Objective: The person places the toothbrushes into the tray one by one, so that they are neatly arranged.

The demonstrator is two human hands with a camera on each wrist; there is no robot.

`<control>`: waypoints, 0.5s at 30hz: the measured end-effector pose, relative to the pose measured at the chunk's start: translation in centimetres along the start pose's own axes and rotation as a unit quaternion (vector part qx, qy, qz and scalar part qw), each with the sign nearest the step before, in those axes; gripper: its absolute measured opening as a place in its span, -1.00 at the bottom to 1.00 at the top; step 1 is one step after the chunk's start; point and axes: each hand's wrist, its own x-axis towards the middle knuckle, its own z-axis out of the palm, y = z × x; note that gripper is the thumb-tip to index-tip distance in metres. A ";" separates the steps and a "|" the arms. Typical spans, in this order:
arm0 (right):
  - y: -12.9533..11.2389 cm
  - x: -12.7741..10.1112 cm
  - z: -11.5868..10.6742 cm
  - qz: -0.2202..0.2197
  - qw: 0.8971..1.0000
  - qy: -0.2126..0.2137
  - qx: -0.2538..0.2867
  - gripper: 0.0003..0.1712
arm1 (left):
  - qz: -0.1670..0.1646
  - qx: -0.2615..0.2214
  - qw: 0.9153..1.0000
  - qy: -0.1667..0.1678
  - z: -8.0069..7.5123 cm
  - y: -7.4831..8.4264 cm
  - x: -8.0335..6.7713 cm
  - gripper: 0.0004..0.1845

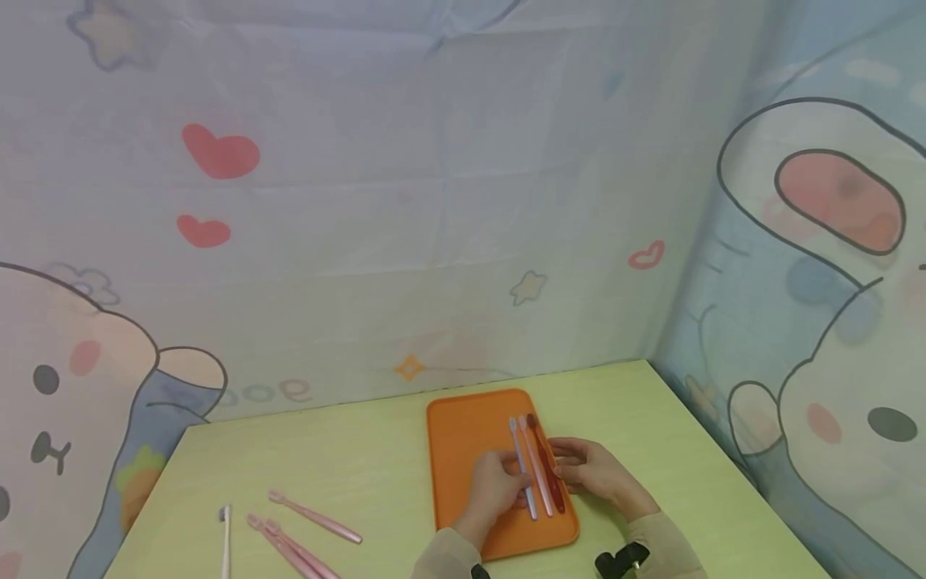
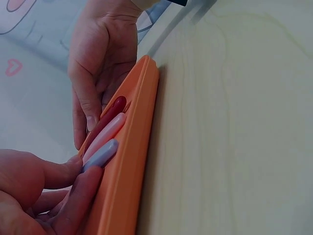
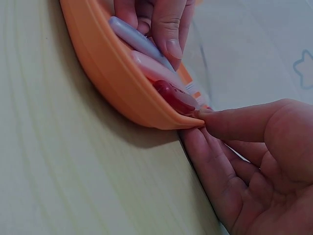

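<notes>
Three toothbrushes lie side by side along the right part of an orange tray (image 1: 463,426): a lavender-blue toothbrush (image 1: 522,458), a pink toothbrush (image 1: 538,470) and a dark red toothbrush (image 1: 547,466). Their heads point toward the back wall. My left hand (image 1: 495,486) reaches over the tray and pinches the lavender-blue toothbrush between thumb and fingers; its handle (image 2: 101,154) shows past the fingertips. At the tray's right edge, my right hand (image 1: 596,474) grips the rim, thumb (image 3: 230,121) on top beside the dark red toothbrush (image 3: 173,97) and fingers underneath.
On the pale yellow-green table (image 1: 391,450), left of the tray, lie several pink toothbrushes, one of them a single pink toothbrush (image 1: 318,517) set apart. A white toothbrush (image 1: 227,539) lies farther left. A printed cloth (image 1: 405,201) hangs behind the table and along its sides.
</notes>
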 end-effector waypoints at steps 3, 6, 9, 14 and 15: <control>0.0 0.0 0.0 -0.002 1.000 -0.001 0.000 -0.36 | -0.003 -0.003 1.000 0.001 -0.1 0.1 -0.1 -0.51; -0.1 0.0 0.0 -0.004 1.000 -0.002 0.000 -0.36 | -0.006 -0.004 1.000 0.001 -0.2 0.1 -0.3 -0.50; -0.2 -0.1 0.0 -0.007 1.000 -0.007 0.000 -0.35 | -0.012 -0.004 1.000 -0.002 -0.3 0.3 -0.4 -0.49; -0.1 -0.1 0.0 -0.010 1.000 -0.010 0.003 -0.35 | -0.011 -0.008 1.000 -0.007 -0.4 0.3 -0.5 -0.50; -0.1 -0.1 0.0 -0.011 1.000 -0.011 0.002 -0.35 | -0.011 -0.009 1.000 -0.007 -0.4 0.3 -0.5 -0.50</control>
